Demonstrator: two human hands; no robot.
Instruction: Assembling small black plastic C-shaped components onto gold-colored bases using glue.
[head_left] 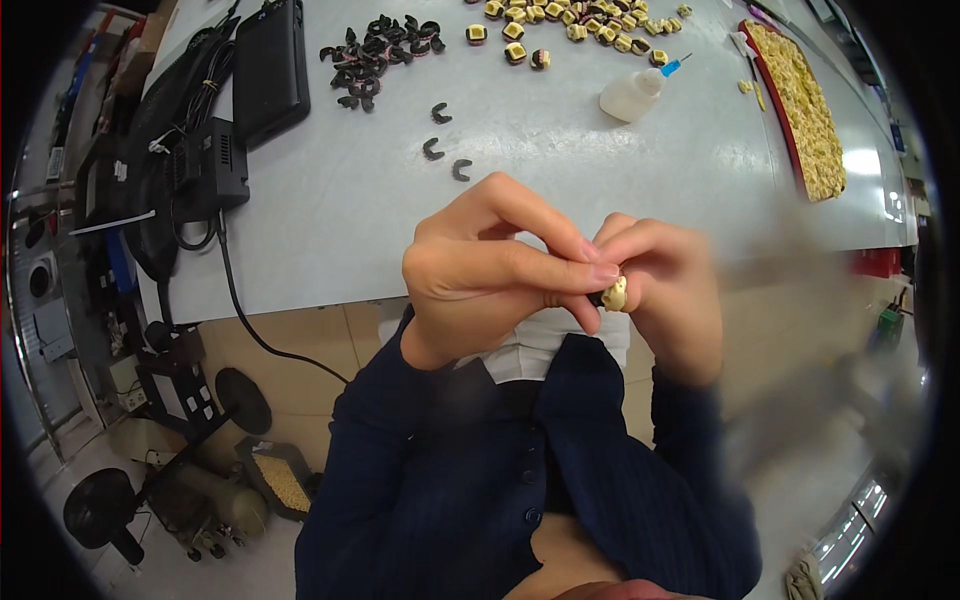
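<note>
My left hand (490, 262) and my right hand (668, 290) meet in front of my body, just off the table's near edge. Between their fingertips is a small cream piece (615, 294) with a dark part beside it. Both hands pinch it with thumb and fingers, which hide much of its shape. On the table beyond my left hand lie three loose black C-shaped pieces (432, 149). Farther off sits a pile of similar black pieces (375, 58). A cluster of small cream-and-black pieces (514, 53) spreads at the far middle.
A squeeze bottle with a blue needle tip (632, 96) stands right of centre on the grey table (330, 220). At the right is a red tray (800, 165) full of cream bits. A black device (271, 70), cables and a black adapter box (210, 168) occupy the left side.
</note>
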